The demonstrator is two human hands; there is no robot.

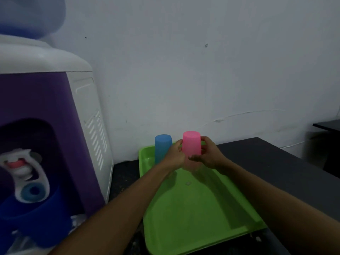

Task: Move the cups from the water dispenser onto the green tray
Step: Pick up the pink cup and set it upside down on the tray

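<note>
A pink cup point(191, 142) is upside down above the far end of the green tray point(193, 208). My left hand point(174, 155) grips its left side and my right hand point(208, 153) grips its right side and rim. Whether its rim touches the tray is hidden by my hands. A light blue cup point(162, 147) stands upside down on the tray's far left corner, just left of my left hand. At the left stands the purple and white water dispenser point(55, 126), with a dark blue cup point(36, 223) under its taps.
The tray lies on a dark table point(266, 159) against a white wall. A red tap point(16, 164) and a blue tap point(32, 192) sit in the dispenser's recess. Another dark table point(329, 126) is at the far right.
</note>
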